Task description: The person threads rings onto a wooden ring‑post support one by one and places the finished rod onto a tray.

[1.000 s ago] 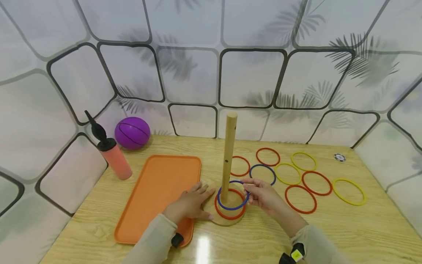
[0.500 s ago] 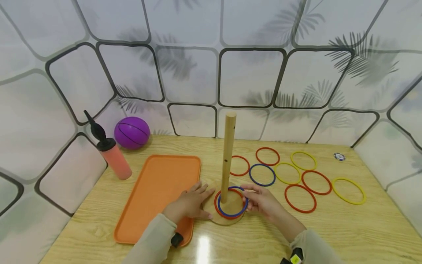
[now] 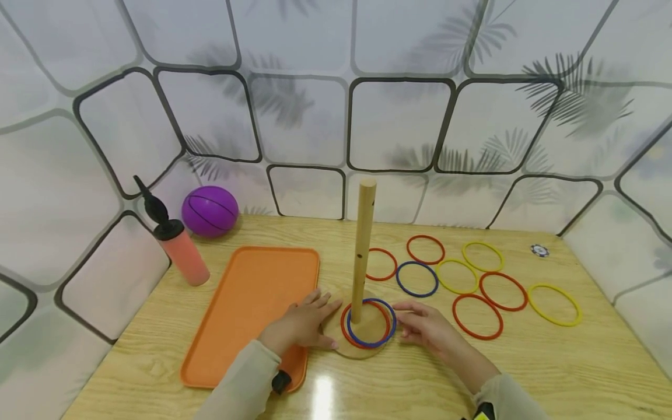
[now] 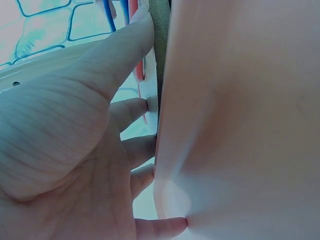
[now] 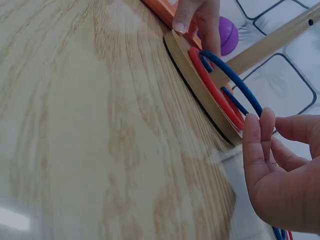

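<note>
A wooden peg [image 3: 363,251] rises from a round wooden base [image 3: 349,350]. Around its foot lies a red ring [image 3: 343,332], overlapped by a blue ring [image 3: 395,326] set slightly to the right. My left hand [image 3: 301,324] rests with spread fingers at the base's left edge, partly over the orange tray [image 3: 252,309]. At the blue ring's right side is my right hand [image 3: 425,326], its fingers loosened; in the right wrist view the fingertips [image 5: 252,122] cover part of the ring, so contact is unclear there.
Several red, yellow and blue rings [image 3: 417,279] lie flat right of the peg. A poker chip [image 3: 539,250] sits at the far right. Back left stand a purple ball [image 3: 210,211] and a pink hand pump [image 3: 186,256]. A patterned wall [image 3: 399,128] encloses the table's back and sides.
The blue ring has come down around the peg onto the red ring. My right hand lowered with it, then loosened and shifted slightly right. The left hand stayed in place.
</note>
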Available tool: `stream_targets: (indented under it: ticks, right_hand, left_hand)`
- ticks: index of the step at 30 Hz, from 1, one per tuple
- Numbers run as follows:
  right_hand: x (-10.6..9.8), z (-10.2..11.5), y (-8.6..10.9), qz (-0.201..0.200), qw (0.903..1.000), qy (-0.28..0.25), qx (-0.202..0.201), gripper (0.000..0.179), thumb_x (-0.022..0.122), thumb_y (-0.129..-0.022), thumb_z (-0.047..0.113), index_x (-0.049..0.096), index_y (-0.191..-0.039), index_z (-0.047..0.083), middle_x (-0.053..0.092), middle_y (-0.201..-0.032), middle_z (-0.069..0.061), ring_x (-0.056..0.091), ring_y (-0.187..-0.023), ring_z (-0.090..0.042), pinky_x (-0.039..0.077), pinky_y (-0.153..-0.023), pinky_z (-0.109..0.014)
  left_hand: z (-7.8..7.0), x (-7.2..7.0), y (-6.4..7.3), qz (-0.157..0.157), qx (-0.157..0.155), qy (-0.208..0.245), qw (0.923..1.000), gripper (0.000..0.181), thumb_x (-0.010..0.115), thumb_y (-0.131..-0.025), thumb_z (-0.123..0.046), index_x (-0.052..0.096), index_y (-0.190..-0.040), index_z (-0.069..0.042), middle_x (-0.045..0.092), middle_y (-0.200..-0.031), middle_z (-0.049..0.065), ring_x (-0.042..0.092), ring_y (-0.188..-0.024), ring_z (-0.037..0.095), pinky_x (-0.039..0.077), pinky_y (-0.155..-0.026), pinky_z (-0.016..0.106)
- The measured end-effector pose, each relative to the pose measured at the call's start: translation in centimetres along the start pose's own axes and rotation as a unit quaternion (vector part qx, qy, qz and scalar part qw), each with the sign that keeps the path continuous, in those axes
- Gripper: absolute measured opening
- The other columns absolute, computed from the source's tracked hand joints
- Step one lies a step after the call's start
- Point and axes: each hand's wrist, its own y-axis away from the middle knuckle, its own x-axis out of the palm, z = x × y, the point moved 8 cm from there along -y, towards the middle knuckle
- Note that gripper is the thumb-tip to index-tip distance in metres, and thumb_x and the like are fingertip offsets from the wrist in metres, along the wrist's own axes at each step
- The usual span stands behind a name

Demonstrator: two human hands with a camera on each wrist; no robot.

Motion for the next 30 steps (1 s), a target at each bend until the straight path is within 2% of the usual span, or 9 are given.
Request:
stream_targets:
  ticks: [5,11,14,23,27,30]
  right_hand:
    - [-1.2,0.0,0.6,-0.004,0.9998,-0.017,0.002,0.031,0.057,-0.094,0.009,0.055,-0.121,-0.004,0.063,-0.089,-0.003,0.058,-0.067,-0.009,0.054,-0.068,-0.027]
    - [-2.9,0.3,1.5,-0.012,0.9995,-0.030,0.001,0.017,0.058,-0.093,0.008,0.065,-0.109,0.007,0.064,-0.088,-0.002,0.059,-0.068,-0.008,0.054,-0.070,-0.027]
    - [-3.8,0.6,2.0,-0.022,0.9993,-0.030,-0.001,0.018,0.059,-0.093,0.009,0.065,-0.110,0.007,0.064,-0.089,-0.002,0.060,-0.070,-0.008,0.054,-0.070,-0.026]
    - [-7.2,1.2,4.4,-0.051,0.9983,0.018,-0.021,0.022,0.059,-0.093,0.010,0.062,-0.114,0.005,0.064,-0.092,0.000,0.060,-0.072,-0.008,0.054,-0.072,-0.027]
    - [-8.9,1.2,5.4,-0.066,0.9969,0.030,-0.028,0.018,0.058,-0.094,0.009,0.065,-0.110,0.015,0.066,-0.093,0.002,0.061,-0.074,-0.009,0.054,-0.072,-0.027]
    - [-10.2,1.0,6.0,-0.093,0.9947,0.035,-0.027,0.019,0.057,-0.094,0.008,0.067,-0.103,0.022,0.067,-0.092,0.004,0.062,-0.074,-0.009,0.054,-0.072,-0.027]
  left_hand:
    - [0.0,0.0,0.1,0.001,0.000,0.003,1.0000,0.085,0.072,-0.077,-0.050,0.035,-0.148,-0.020,0.028,-0.153,0.011,0.015,-0.143,0.031,0.025,-0.102,0.064]
    - [0.1,0.0,0.1,0.000,0.000,0.006,1.0000,0.085,0.072,-0.077,-0.050,0.035,-0.148,-0.021,0.028,-0.154,0.010,0.015,-0.143,0.031,0.025,-0.103,0.064]
    - [0.1,0.0,0.1,0.000,0.000,0.003,1.0000,0.085,0.071,-0.078,-0.051,0.034,-0.148,-0.021,0.028,-0.154,0.010,0.014,-0.143,0.030,0.025,-0.103,0.064]
    - [-0.1,0.0,0.0,0.002,0.002,0.005,1.0000,0.085,0.071,-0.078,-0.051,0.035,-0.148,-0.021,0.027,-0.154,0.010,0.014,-0.144,0.030,0.025,-0.103,0.064]
    - [0.0,0.0,-0.1,0.002,0.001,-0.002,1.0000,0.085,0.071,-0.078,-0.052,0.034,-0.149,-0.022,0.027,-0.154,0.010,0.014,-0.144,0.030,0.025,-0.103,0.063]
    - [0.1,0.0,-0.1,0.002,0.001,-0.001,1.0000,0.085,0.071,-0.078,-0.052,0.034,-0.149,-0.022,0.028,-0.154,0.010,0.014,-0.144,0.030,0.026,-0.103,0.063]
